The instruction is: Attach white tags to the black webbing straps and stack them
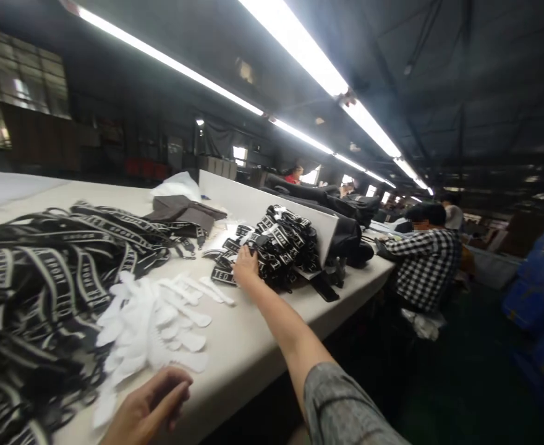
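Observation:
My right hand [246, 267] reaches out to the near left side of a bundled heap of black straps [284, 241] with white lettering. Its fingers bend around a strap at the heap's edge; the fingertips are partly hidden. One lettered strap end [223, 275] lies flat beside that hand. Close to the table's front edge, my left hand [154, 402] hovers with loosely curled fingers, thumb apart, and nothing visible in it. Just beyond it spreads a pile of white, round-ended cut pieces [161, 327]. A large spread of similar black-and-white straps [63, 272] covers the table on the left.
A white upright board [263, 201] stands behind the heap on the pale table [235, 346]. Dark grey fabric [183, 211] and a white plastic bag [177, 185] lie farther back. A person in a checked shirt [423, 266] sits at right, near blue bundles [538, 278].

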Demonstrator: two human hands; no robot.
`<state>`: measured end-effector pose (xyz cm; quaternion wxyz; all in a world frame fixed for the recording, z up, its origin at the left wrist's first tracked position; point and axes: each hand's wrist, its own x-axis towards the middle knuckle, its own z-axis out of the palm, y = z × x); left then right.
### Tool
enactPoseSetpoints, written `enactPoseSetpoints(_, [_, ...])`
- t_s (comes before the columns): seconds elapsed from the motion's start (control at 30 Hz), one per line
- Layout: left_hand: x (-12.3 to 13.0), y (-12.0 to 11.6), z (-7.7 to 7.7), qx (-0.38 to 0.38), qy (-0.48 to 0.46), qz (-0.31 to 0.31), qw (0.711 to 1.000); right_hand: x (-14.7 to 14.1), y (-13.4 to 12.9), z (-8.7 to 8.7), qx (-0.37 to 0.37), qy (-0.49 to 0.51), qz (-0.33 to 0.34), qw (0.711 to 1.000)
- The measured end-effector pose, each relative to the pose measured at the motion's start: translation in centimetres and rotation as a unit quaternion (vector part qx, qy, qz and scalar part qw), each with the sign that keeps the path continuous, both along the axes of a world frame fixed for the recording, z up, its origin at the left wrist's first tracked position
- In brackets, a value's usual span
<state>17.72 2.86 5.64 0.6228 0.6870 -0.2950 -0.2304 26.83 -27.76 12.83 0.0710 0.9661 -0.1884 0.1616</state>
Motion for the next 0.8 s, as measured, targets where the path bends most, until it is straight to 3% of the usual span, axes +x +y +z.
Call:
enactPoseSetpoints(0.23, [-0.1,0.3,0.6,-0.009,0.01,-0.105,0.994,-2.7,1.3,-0.4,-0.055,-0.055,0.046,0.996])
enactPoseSetpoints(0.37, [0.0,0.2,0.3,-0.005,-0.004,-0.11,0.994,-3.0,0.9,2.0,-0.126,-0.141,0.05,0.981])
enactPoseSetpoints(0.47, [0.1,0.2,0.0,0.002,-0.023,-0.107,0.994,-2.2,0.3,4.3,-0.117,-0.166,0.007,0.979])
enactPoseSetpoints(0.53, [0.1,0.1,-0.1,0.004,-0.026,-0.105,0.994,-1.7,0.4,4.5,-0.103,-0.167,0.013,0.981])
enactPoseSetpoints(0.6, [0.1,0.1,-0.2,-0.003,-0.022,-0.104,0.994,-1.4,1.1,3.3,-0.096,-0.138,0.08,0.982])
enactPoseSetpoints(0.7, [0.0,-0.1,-0.2,-0.005,-0.02,-0.098,0.995,-1.4,2.7,-0.3,-0.05,-0.025,0.201,0.978])
enactPoseSetpoints(0.8, [-0.2,-0.1,-0.3,-0.003,-0.019,-0.089,0.996,-1.4,3.9,-2.9,0.046,0.02,0.189,0.981])
